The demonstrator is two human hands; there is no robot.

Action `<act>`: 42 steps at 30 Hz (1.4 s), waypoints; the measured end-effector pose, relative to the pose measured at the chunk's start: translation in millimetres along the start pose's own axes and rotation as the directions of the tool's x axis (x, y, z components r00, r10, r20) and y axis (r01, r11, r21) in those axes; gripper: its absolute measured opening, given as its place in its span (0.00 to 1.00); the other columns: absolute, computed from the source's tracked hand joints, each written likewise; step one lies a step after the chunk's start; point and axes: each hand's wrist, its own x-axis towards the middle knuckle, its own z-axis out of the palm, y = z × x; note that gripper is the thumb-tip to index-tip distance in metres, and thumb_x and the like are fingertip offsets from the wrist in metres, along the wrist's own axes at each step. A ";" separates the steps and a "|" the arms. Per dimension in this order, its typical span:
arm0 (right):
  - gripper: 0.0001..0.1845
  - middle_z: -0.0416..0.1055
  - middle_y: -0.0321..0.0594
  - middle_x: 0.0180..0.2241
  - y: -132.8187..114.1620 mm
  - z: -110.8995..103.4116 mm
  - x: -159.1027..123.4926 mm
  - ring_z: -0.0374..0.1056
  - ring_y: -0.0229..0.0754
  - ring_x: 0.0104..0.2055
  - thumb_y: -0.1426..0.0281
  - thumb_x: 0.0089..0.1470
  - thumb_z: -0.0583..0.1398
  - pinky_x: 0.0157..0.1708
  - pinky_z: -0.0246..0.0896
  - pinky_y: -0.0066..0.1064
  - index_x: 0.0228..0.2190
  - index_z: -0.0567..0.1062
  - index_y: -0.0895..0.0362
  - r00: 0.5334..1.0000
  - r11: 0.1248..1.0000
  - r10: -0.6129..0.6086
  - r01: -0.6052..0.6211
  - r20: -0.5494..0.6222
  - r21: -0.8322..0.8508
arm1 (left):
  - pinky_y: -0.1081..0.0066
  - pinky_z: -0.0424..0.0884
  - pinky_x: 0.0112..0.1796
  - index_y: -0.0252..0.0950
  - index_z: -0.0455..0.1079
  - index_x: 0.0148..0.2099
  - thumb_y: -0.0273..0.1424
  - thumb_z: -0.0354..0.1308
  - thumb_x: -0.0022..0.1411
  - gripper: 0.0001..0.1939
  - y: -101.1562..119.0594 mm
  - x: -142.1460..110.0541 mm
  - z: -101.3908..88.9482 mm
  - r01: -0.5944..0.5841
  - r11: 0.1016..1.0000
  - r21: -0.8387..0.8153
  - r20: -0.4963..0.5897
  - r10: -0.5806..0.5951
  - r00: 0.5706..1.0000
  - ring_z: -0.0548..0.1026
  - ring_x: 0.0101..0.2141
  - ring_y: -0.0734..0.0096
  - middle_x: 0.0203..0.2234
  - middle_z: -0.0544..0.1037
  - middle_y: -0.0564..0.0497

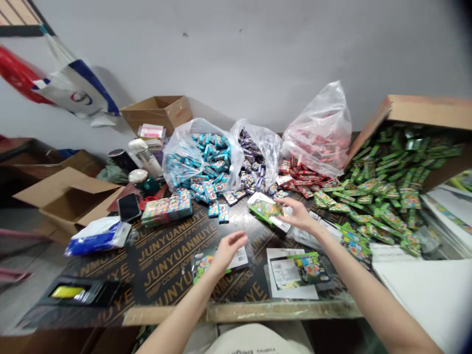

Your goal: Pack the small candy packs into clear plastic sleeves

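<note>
Left hand, fingers loosely extended and slightly curled, nothing seen in its grasp, above a printed package on the dark lettered table; right hand, fingers drawn in towards the thumb, apparently pinching a small green packet over a green-and-black pouch, the exact contact being blurred. The step in hand is judged to be the handling of this single packet; a next move would call for a steady pinch and the free left hand to steady the pouch. Nearer the body, another package lies on white sheets. Beyond the hands, left to right: blue packets, purple packets and red packets spill from clear bags; green packets spill from a carton
</note>
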 end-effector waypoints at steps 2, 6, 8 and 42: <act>0.29 0.67 0.41 0.48 -34.5 10.6 -23.0 0.63 0.45 0.49 0.68 0.45 0.60 0.49 0.56 0.36 0.51 0.64 0.52 0.913 0.942 -0.324 0.288 0.248 0.172 | 0.68 0.66 0.36 0.31 0.72 0.39 0.46 0.55 0.49 0.24 8.9 -0.2 6.7 0.175 0.970 -0.171 0.192 -0.142 0.971 0.74 0.32 0.66 0.30 0.76 0.46; 0.27 0.62 0.40 0.52 -71.7 27.2 -64.6 0.57 0.43 0.54 0.69 0.52 0.56 0.53 0.52 0.38 0.54 0.59 0.49 0.854 0.898 -0.417 0.334 0.311 0.288 | 0.76 0.58 0.25 0.30 0.70 0.22 0.35 0.66 0.37 0.13 3.2 -8.8 12.7 0.182 0.979 -0.093 0.305 -0.145 0.941 0.64 0.19 0.80 0.15 0.68 0.56; 0.33 0.55 0.42 0.57 -75.7 37.4 -77.1 0.51 0.45 0.58 0.67 0.50 0.58 0.56 0.47 0.40 0.56 0.54 0.51 0.928 0.922 -0.325 0.269 0.182 0.277 | 0.77 0.56 0.24 0.31 0.68 0.20 0.35 0.67 0.37 0.14 -4.4 -14.7 17.7 0.164 0.974 -0.155 0.222 -0.128 0.967 0.62 0.18 0.82 0.14 0.66 0.58; 0.31 0.71 0.40 0.40 -108.6 119.4 -40.3 0.69 0.43 0.40 0.60 0.42 0.62 0.39 0.67 0.37 0.48 0.60 0.52 0.718 0.202 0.693 -0.110 -0.062 0.973 | 0.70 0.65 0.39 0.34 0.71 0.43 0.40 0.61 0.47 0.22 -20.9 -16.5 24.5 -0.199 0.978 0.067 -0.390 0.209 0.897 0.69 0.34 0.69 0.31 0.70 0.50</act>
